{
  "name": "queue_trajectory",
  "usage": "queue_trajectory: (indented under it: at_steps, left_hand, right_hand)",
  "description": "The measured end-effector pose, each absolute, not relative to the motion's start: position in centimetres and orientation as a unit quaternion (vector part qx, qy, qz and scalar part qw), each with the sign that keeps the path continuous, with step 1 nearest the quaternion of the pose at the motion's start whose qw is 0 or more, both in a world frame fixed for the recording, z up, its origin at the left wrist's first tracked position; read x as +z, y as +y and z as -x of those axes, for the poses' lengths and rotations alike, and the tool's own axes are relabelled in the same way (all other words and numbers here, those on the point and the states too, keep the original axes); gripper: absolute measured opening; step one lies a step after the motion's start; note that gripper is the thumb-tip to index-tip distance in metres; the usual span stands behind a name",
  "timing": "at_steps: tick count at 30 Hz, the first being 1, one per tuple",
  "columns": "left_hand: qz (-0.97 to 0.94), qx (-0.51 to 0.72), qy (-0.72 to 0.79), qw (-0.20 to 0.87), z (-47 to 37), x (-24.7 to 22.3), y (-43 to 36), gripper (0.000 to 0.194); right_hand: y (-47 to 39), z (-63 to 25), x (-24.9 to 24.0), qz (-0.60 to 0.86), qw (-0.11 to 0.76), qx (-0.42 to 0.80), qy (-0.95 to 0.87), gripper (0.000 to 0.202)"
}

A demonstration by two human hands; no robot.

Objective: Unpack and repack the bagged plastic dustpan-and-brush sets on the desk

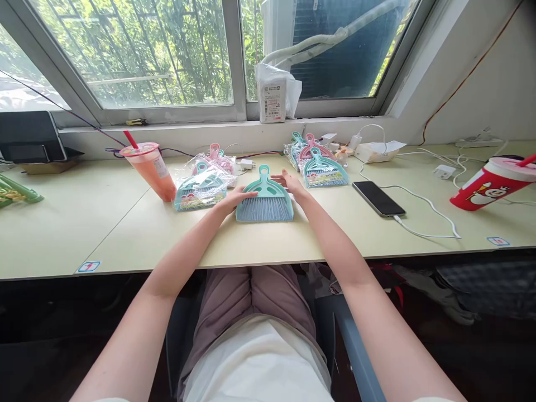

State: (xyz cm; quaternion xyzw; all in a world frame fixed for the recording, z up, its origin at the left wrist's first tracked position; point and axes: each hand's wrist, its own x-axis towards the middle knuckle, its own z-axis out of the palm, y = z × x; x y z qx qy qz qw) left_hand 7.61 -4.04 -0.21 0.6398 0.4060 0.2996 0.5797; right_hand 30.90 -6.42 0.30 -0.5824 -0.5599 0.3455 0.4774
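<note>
A small teal dustpan-and-brush set stands in front of me on the table, its grey-blue bristles facing me and its looped handle pointing away. My left hand grips its left side, the thumb lying across the front and the other fingers mostly hidden. At the upper right edge is my right hand, fingers apart and reaching toward the set; whether they touch it I cannot tell. Left of the set lie bagged sets, a teal one before a pink one. Further bagged sets lie to the right.
A tilted cup of orange drink stands left of the bagged sets. On the right are a black phone on a white cable, and a red cup. A tablet stands far left. A packet sits on the windowsill.
</note>
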Motion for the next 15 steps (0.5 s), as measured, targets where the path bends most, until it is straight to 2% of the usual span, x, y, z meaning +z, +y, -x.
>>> queue_trajectory:
  at_steps: [2,4,7,11,13,15]
  left_hand:
    - [-0.615,0.331,0.417,0.582,-7.6,-0.8,-3.6,0.043]
    - [-0.599,0.372,0.422,0.571,-7.6,-1.2,-3.1,0.040]
    - [-0.600,0.413,0.419,0.542,-7.5,-1.3,-2.7,0.038]
    - [-0.603,0.419,0.428,0.527,-7.4,-1.2,-2.7,0.039]
    - [-0.605,0.420,0.423,0.528,-7.4,-1.2,-2.7,0.041]
    - [-0.606,0.424,0.414,0.530,-7.4,-1.3,-2.6,0.042]
  right_hand:
    - [-6.0,-32.3,-0.1,0.664,0.412,0.223,-0.583,0.039]
    - [-5.6,-33.3,-0.3,0.738,0.296,0.106,-0.597,0.032]
    - [-5.3,-33.8,-0.4,0.768,0.185,0.062,-0.610,0.038]
    - [-5.2,-33.2,-0.1,0.758,0.148,0.073,-0.632,0.040]
    - [-5.2,-33.2,-0.1,0.754,0.139,0.089,-0.636,0.031]
    - [-5.2,-33.3,-0.2,0.727,0.178,0.094,-0.657,0.018]
